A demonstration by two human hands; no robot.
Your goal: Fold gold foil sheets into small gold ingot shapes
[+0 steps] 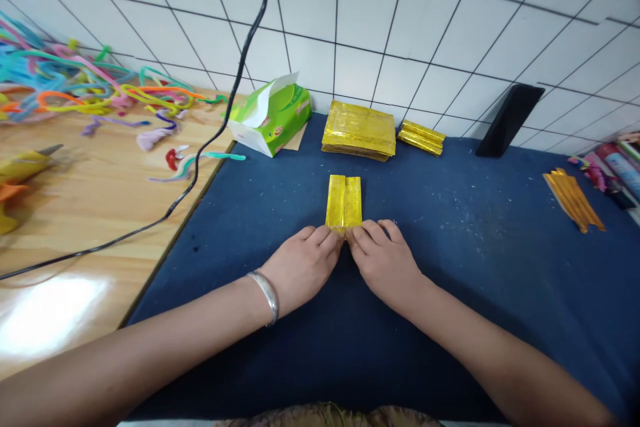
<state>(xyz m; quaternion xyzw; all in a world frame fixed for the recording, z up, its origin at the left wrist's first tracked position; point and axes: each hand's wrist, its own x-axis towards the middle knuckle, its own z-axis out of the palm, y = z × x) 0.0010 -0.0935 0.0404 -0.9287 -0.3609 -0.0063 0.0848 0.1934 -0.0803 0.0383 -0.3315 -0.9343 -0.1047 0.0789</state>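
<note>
A small sheet of gold foil paper [344, 201] lies on the blue cloth, its two long sides folded in to meet along a middle seam. At its near edge, my left hand [306, 265] pinches the left corner, a silver bangle on the wrist. My right hand [383, 260] pinches the right corner, fingertips close beside the left ones. The fingers cover the near edge of the paper. Beyond it sits a stack of gold foil paper [358, 130], with a pleated gold piece [421, 138] at its right.
A green tissue pack [280, 117] stands at the back left. A black cable [210, 140] crosses the wooden table [120, 193], which holds colourful pipe cleaners [90, 83] and a yellow glue gun [25, 170]. A black object [510, 120] leans on the tiled wall; folded gold strips [574, 200] lie right.
</note>
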